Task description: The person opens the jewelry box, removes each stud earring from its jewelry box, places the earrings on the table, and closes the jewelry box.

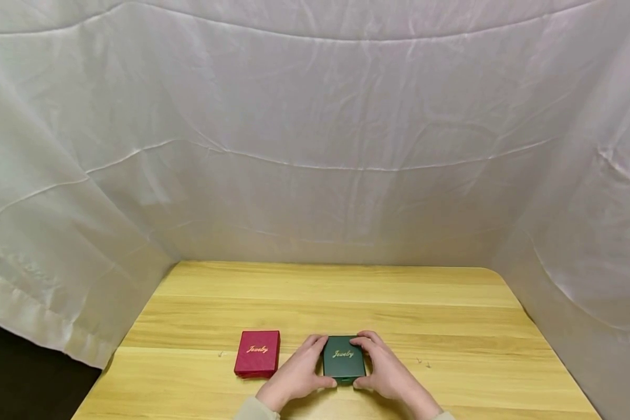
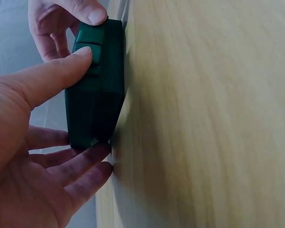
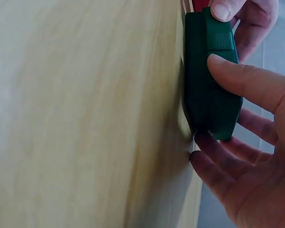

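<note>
A dark green jewelry box [image 1: 343, 357] with gold "Jewelry" lettering sits low at the front middle of the table, its lid closed. My left hand [image 1: 303, 371] grips its left side, thumb at the front edge and fingers toward the back corner. On the opposite side my right hand [image 1: 384, 370] holds it the same way, with a fingertip over the top back corner. Both wrist views show the box's front with a ribbed catch [image 3: 220, 41] between the two thumbs. To the left of my left hand lies a red jewelry box [image 1: 258, 352] with the same lettering.
The wooden table [image 1: 346, 291] is enclosed by pale hanging cloth [image 1: 320, 204] at the back and both sides. Tiny pieces [image 1: 427, 365] lie on the wood right of my right hand, and another small bit [image 1: 220, 354] lies left of the red box.
</note>
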Available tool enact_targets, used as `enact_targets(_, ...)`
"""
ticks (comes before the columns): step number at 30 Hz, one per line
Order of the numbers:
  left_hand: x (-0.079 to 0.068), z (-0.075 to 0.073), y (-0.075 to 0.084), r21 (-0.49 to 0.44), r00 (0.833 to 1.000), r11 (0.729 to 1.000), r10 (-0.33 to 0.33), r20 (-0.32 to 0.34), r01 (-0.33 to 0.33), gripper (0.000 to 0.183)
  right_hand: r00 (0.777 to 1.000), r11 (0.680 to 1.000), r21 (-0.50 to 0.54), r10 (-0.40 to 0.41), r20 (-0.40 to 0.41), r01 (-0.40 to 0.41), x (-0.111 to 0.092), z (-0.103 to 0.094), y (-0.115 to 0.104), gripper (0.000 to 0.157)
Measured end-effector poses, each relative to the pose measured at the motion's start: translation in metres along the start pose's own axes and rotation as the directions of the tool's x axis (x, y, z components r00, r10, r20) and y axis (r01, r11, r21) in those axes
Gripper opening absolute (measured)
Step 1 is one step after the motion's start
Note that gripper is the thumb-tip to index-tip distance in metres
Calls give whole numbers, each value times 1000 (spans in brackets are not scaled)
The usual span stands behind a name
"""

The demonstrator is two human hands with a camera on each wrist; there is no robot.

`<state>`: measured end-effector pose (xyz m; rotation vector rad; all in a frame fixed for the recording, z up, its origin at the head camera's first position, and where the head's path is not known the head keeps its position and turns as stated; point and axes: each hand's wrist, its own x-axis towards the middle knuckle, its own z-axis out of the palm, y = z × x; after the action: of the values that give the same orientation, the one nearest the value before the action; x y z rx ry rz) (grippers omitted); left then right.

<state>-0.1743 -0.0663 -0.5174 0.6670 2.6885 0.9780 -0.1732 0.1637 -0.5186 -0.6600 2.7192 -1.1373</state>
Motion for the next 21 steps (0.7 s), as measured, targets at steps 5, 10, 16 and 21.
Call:
enact_targets(5, 1, -1, 1, 6, 1000, 1000, -7, 1, 7, 90, 1000, 1000, -6, 3, -7, -3, -1, 1, 0, 72)
enact_targets(10, 1, 0, -1, 6, 1000, 1000, -7, 3, 7, 90, 1000, 1000, 5, 11, 2, -11, -1, 1, -1, 72)
enact_targets(16, 1, 0, 2, 18, 1000, 1000, 5, 5, -6, 91, 1000, 1000, 15, 7, 3, -7, -3, -2, 1, 74)
enact_targets(21, 3, 1, 8, 51, 999, 997, 49, 1, -49, 91, 1000, 1000, 15, 22, 3, -22, -6, -8, 5, 76)
